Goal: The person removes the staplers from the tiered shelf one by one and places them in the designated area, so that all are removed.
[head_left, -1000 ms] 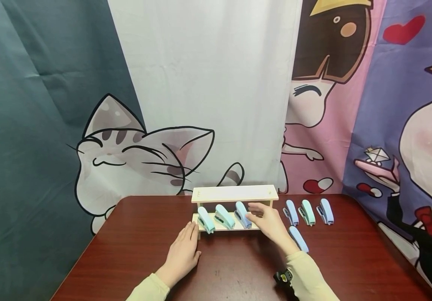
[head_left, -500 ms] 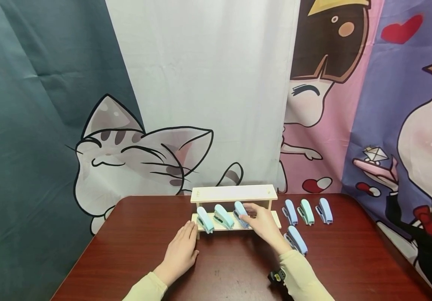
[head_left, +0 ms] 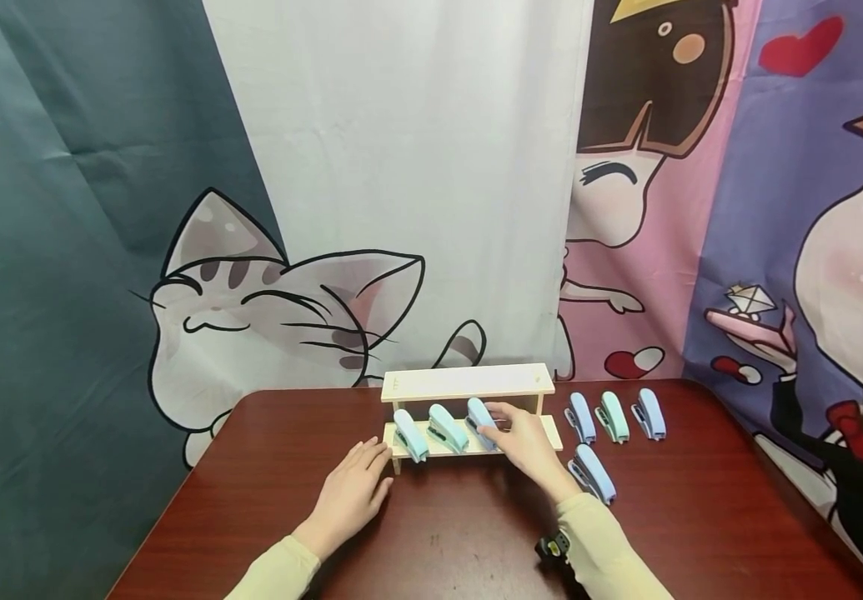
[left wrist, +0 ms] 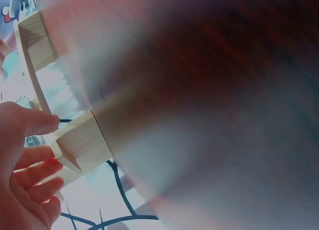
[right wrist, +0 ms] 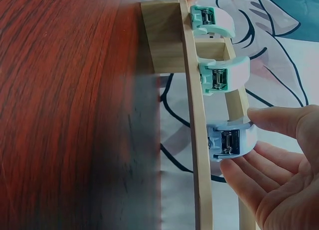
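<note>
A small two-level wooden shelf (head_left: 469, 382) stands near the table's back edge. On its lower board sit a mint stapler (head_left: 410, 435), a second mint stapler (head_left: 448, 429) and a blue stapler (head_left: 479, 412), side by side and slanted. My right hand (head_left: 524, 442) holds the blue one from its right; in the right wrist view the thumb and fingertips lie on opposite sides of the stapler body (right wrist: 232, 140). At the shelf's left end is my left hand (head_left: 352, 492), fingers extended and relaxed, fingertips close to the lower board's end.
Right of the shelf, a blue stapler (head_left: 583, 418), a mint stapler (head_left: 614, 417) and another blue stapler (head_left: 649, 414) form a row on the dark red table (head_left: 446, 542). A further blue stapler (head_left: 593, 473) lies nearer, beside my right forearm. A printed curtain (head_left: 431, 167) hangs behind.
My right hand has shifted left and its fingers have come around the blue stapler on the shelf. My left hand has drawn slightly back and left from the shelf's end.
</note>
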`<state>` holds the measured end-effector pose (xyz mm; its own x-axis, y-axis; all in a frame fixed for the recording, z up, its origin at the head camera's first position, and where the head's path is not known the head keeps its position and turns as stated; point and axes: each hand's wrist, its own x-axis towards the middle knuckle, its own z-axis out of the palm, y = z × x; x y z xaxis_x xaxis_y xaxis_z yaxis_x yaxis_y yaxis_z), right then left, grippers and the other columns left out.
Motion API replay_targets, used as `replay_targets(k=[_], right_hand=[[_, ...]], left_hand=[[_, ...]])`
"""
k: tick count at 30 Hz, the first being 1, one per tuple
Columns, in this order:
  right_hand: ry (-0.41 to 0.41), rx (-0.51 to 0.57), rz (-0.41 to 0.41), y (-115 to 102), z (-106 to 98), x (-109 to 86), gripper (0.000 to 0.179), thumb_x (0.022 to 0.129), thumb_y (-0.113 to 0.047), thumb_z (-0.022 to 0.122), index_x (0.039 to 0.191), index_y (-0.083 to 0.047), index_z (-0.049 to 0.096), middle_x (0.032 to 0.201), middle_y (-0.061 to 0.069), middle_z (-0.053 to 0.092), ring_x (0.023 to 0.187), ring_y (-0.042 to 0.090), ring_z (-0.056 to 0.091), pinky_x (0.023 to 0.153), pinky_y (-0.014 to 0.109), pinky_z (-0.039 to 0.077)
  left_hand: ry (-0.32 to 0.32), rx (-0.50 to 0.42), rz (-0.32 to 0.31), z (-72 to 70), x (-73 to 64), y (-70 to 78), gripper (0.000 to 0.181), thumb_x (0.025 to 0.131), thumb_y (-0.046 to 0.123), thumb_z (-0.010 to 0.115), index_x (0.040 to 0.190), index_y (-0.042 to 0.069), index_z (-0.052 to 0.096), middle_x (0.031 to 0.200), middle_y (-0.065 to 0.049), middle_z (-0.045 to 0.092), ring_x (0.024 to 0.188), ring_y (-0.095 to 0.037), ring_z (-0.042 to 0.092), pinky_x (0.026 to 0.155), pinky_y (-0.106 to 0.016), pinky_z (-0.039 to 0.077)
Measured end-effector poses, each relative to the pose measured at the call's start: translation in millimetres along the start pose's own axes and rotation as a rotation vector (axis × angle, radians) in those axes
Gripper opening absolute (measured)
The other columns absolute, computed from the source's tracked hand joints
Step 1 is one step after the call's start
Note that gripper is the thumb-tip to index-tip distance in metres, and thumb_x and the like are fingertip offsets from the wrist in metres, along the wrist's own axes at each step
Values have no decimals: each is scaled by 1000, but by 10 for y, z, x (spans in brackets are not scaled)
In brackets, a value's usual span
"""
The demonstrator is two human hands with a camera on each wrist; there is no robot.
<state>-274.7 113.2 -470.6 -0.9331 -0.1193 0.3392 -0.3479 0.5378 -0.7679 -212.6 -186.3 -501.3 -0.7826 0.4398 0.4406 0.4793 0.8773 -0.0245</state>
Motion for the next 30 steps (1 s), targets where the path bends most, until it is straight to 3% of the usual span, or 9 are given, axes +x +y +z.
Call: replay_targets(k=[22, 30], right_hand=[[-25, 1, 8, 10, 32, 5, 41, 84, -10, 81, 123, -2, 70, 109, 14, 74, 100, 29, 72, 89, 46, 57], [-30, -45, 4, 11, 34, -17, 41, 84, -12, 81, 120, 2, 71, 105, 14, 75, 97, 26, 70, 86, 45, 56]], left_hand=[[-23, -37, -42, 7, 6, 61, 52, 88, 23, 78, 129, -4, 64, 135, -18, 61, 131, -32, 55, 114, -44, 40], [-18, -45, -44, 10, -23, 71, 53, 88, 25, 78, 129, -5, 64, 133, -18, 62, 131, -31, 54, 114, -44, 39]])
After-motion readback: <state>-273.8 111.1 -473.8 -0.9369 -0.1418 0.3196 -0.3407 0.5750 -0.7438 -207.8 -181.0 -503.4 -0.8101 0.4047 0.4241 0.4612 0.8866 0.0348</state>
